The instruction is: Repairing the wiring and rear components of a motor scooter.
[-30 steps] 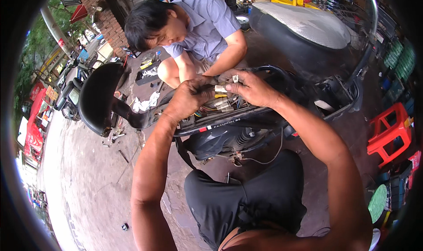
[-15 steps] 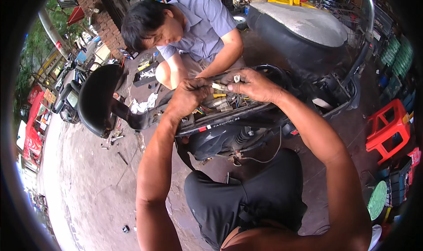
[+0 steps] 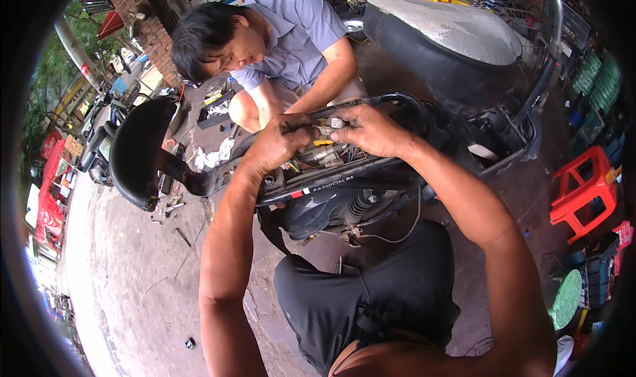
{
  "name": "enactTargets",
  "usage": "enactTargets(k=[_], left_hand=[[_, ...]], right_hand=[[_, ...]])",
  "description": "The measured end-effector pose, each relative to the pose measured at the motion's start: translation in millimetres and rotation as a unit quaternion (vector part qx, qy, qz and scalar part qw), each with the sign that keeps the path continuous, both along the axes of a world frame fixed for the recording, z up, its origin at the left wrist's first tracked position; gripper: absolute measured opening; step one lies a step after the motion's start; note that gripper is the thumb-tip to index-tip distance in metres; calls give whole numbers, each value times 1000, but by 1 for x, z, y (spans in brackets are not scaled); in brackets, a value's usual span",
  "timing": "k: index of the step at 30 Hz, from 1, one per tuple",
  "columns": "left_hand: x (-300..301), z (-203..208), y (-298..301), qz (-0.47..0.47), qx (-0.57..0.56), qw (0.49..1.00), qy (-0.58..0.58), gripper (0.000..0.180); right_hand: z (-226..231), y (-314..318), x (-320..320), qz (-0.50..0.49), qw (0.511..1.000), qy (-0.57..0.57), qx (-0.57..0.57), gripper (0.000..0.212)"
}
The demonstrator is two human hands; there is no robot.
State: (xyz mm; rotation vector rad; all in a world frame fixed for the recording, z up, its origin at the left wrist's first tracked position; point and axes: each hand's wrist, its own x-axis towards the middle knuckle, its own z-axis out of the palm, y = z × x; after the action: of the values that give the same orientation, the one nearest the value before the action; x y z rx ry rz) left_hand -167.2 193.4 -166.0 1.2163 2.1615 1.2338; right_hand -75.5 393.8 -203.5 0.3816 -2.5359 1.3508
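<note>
Both my hands are over the open frame of an electric scooter [image 3: 331,178], among its wiring. My left hand [image 3: 281,142] is closed, its fingertips pinching the left end of a pale wire connector [image 3: 324,130]. My right hand [image 3: 374,132] pinches that connector's right end, and a small white connector [image 3: 338,122] shows by its index finger. Just below the fingertips lies a yellow connector [image 3: 322,142]. More pale connectors [image 3: 332,160] and coloured wires sit in the frame. My fingers partly cover what they grip.
Across the scooter a person [image 3: 295,46] in a grey-blue shirt crouches, arms reaching toward the frame. A black curved scooter part [image 3: 142,153] sticks up at left. A large black seat [image 3: 450,52] with a silvery cover is at the back. A red stool [image 3: 583,191] stands at right.
My hands and the scooter appear slightly further left in the view. The pale connector between my fingertips has tilted and is more covered. The crouching person has leaned slightly left.
</note>
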Motion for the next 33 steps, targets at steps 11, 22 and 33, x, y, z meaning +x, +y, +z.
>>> enactTargets(k=[11, 22, 33], left_hand=[[-3, -14, 4, -30, 69, 992, 106, 26], [-1, -8, 4, -8, 37, 994, 103, 25], [-4, -12, 0, -12, 21, 997, 76, 24]], right_hand=[[-4, 1, -2, 27, 1000, -1, 7, 27], [4, -6, 3, -44, 993, 1, 114, 28], [0, -3, 2, 1, 999, -1, 50, 31]])
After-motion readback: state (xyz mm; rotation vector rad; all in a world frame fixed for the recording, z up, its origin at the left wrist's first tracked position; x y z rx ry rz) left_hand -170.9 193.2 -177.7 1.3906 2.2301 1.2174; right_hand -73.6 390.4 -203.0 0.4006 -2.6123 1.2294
